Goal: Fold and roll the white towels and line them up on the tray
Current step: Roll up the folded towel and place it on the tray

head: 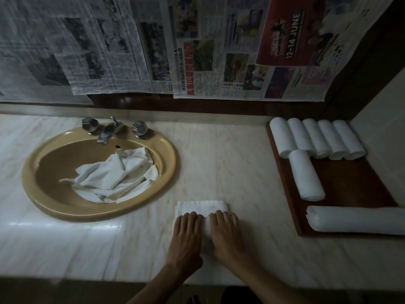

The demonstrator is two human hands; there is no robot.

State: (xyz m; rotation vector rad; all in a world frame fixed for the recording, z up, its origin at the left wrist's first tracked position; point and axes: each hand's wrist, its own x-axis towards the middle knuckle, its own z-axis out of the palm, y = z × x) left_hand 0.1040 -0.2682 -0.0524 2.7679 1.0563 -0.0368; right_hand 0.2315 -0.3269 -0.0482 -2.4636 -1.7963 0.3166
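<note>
Rolling step in hand, by the look of it: scanning from the left, the tan sink [32,170] holds a heap of loose white towels [116,178] not yet folded, under the chrome tap [108,131]. Mid tabletop [65,238], near the front edge, lies the folded towel [202,207], and both hands lie flat on its near part, fingers straight and close together, gripping nothing: left hand [187,235] on the left half, right hand [226,235] on the right half, a strip of cloth showing between them. Whether a roll has started under the palms I cannot tell. To do it well, I judge: keep even pressure from both hands so the roll stays straight, push away from the body, keep the side edges flush, roll tight so it matches the rest. Right side, the wooden tray [350,183] carries a back row of five rolled towels [317,139], one more roll [305,175] in front, and a longer roll [355,219] lying across its near edge; the finished roll probably belongs beside the front one.
</note>
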